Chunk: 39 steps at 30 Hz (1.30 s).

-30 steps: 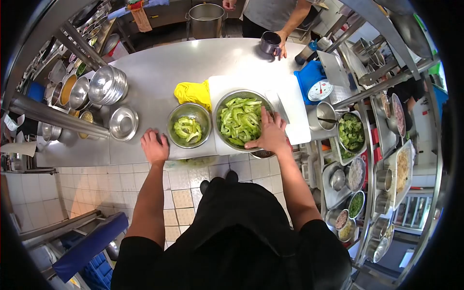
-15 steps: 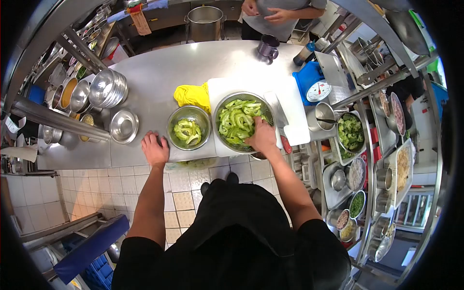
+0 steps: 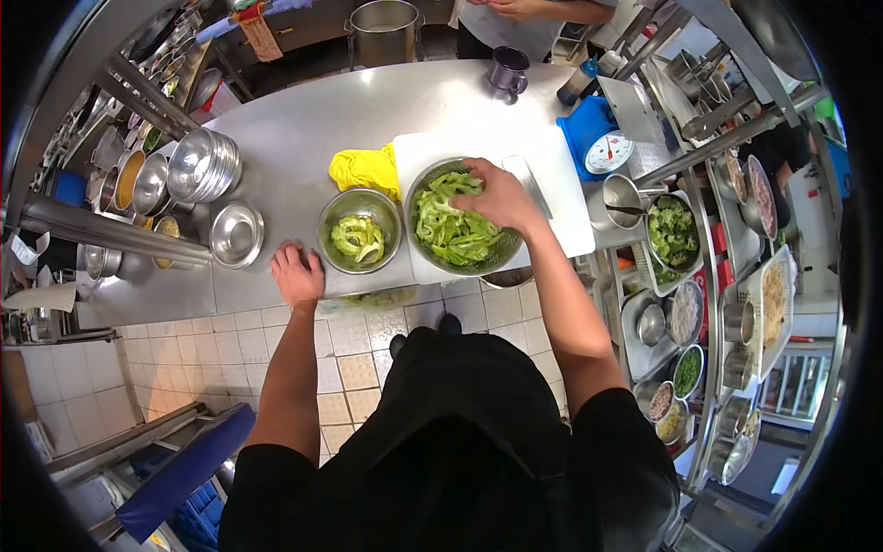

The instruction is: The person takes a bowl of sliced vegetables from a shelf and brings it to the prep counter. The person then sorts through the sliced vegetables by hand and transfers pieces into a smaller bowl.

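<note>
1. The steel counter (image 3: 303,138) fills the middle of the view, running from the racks on the left to the shelves on the right.
2. A white cutting board (image 3: 561,198) lies on the right part of the counter, with a blue kitchen scale (image 3: 602,147) just beside its far right corner.
3. The big colander (image 3: 460,267) sits on the near left part of the board and is piled with green vegetable slices (image 3: 451,230).
4. The right hand (image 3: 497,195) rests in the far right part of the colander, palm down on the slices, fingers loosely curled over them; whether it grips any I cannot tell.
5. The small steel bowl (image 3: 361,207) stands just left of the colander, touching or nearly touching it, and holds a smaller heap of the same green slices.
6. The left hand (image 3: 296,274) lies flat on the near edge of the counter, fingers together and pressed down, near left of the small bowl and holding nothing.
7. A yellow cloth (image 3: 366,170) is bunched on the far side of the small bowl, against the board's left edge.
8. A stack of steel bowls (image 3: 204,164) and a single empty bowl (image 3: 236,235) stand on the left.
9. A dark mug (image 3: 508,72) stands at the far edge, close to another person's hands (image 3: 515,7).
</note>
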Each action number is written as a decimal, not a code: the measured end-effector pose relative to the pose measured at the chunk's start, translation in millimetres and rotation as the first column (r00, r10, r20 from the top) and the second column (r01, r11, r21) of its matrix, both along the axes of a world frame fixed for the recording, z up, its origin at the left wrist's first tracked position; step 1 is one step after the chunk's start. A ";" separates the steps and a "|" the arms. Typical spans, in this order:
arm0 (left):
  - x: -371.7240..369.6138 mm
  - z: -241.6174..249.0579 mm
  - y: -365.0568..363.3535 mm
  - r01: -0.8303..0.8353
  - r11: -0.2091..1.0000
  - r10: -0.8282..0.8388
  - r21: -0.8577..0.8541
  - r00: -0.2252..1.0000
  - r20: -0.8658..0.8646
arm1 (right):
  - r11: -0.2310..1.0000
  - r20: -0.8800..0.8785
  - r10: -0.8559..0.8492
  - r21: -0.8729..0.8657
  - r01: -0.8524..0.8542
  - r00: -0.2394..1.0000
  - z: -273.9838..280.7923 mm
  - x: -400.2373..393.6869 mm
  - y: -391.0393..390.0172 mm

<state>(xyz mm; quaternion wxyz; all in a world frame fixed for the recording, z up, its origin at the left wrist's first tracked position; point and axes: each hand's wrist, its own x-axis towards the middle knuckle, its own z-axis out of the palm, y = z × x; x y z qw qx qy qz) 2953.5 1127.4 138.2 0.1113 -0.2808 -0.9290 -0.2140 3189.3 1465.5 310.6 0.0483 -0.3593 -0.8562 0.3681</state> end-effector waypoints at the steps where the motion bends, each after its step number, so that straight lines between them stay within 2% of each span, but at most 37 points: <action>1: 0.5 0.3 -0.5 -0.002 1.000 0.002 -0.001 1.000 0.004 | 0.999 -0.023 -0.007 -0.032 0.007 1.000 2.9 0.3 -1.5; 4: 1.4 -0.3 -0.2 -0.013 1.000 0.013 0.002 1.000 0.014 | 1.000 0.104 0.016 0.014 -0.018 0.994 -29.8 14.8 8.8; 5: 1.2 0.5 0.2 -0.015 1.000 0.015 0.002 1.000 0.013 | 0.995 0.395 0.005 0.091 -0.045 0.919 -37.0 10.8 -3.5; 8: 0.2 -0.7 0.4 -0.011 1.000 0.011 0.009 1.000 0.005 | 0.898 0.435 -0.118 0.431 -0.091 0.893 -76.1 7.4 -49.9; 9: 0.4 -1.2 0.7 -0.011 1.000 0.011 0.016 1.000 0.000 | 0.896 0.402 -0.177 0.444 -0.022 0.898 -90.7 2.2 -49.4; 12: 0.3 1.3 1.3 -0.020 1.000 0.020 -0.014 1.000 -0.001 | 0.909 0.332 -0.167 0.417 0.015 0.928 -114.9 2.3 -38.0; 13: -0.1 1.0 0.6 -0.015 1.000 0.015 -0.009 1.000 -0.005 | 0.915 0.282 -0.171 0.401 0.046 0.944 -103.8 4.4 -38.2; 16: 0.0 -0.8 0.5 -0.006 1.000 0.007 0.014 1.000 -0.016 | 0.976 0.174 -0.120 0.201 0.084 0.977 -89.7 13.6 -17.2; 17: 0.3 -1.5 0.1 -0.005 1.000 0.006 0.020 1.000 -0.021 | 0.971 0.143 -0.160 0.203 0.129 0.977 -77.5 15.6 -15.2; 20: -1.0 -4.2 -1.4 0.003 1.000 -0.002 0.031 1.000 -0.012 | 0.983 0.044 -0.122 0.140 0.115 0.992 -66.6 24.7 2.5; 23: -0.8 -4.1 -0.7 -0.002 1.000 0.002 0.031 1.000 -0.002 | 0.981 -0.043 -0.184 0.053 0.186 0.982 -45.4 25.0 3.9; 25: 0.6 -2.3 -1.2 -0.008 1.000 0.008 0.025 1.000 -0.001 | 0.974 -0.157 -0.222 -0.076 0.213 0.962 -43.5 22.6 6.7; 28: 0.5 0.1 0.8 -0.011 1.000 0.011 0.023 1.000 -0.003 | 0.936 -0.196 -0.310 -0.233 0.263 0.930 -45.2 14.0 10.8; 30: 0.6 0.6 0.7 -0.013 0.999 0.012 0.029 1.000 0.004 | 0.779 -0.232 -0.437 -0.582 0.236 0.869 -37.2 10.5 7.1; 32: -0.1 -0.9 0.7 -0.010 0.999 0.010 0.032 1.000 0.000 | 0.507 -0.163 -0.579 -0.839 0.197 0.799 -26.0 7.9 3.2; 36: -0.2 -1.3 0.0 -0.011 0.999 0.011 0.039 1.000 -0.002 | 0.434 -0.270 -0.533 -0.901 -0.015 0.802 -40.5 16.9 7.5; 39: -1.0 -4.3 -0.4 -0.012 1.000 0.012 0.027 1.000 0.006 | 0.780 -0.431 -0.433 -0.620 0.089 0.792 -58.9 14.0 5.3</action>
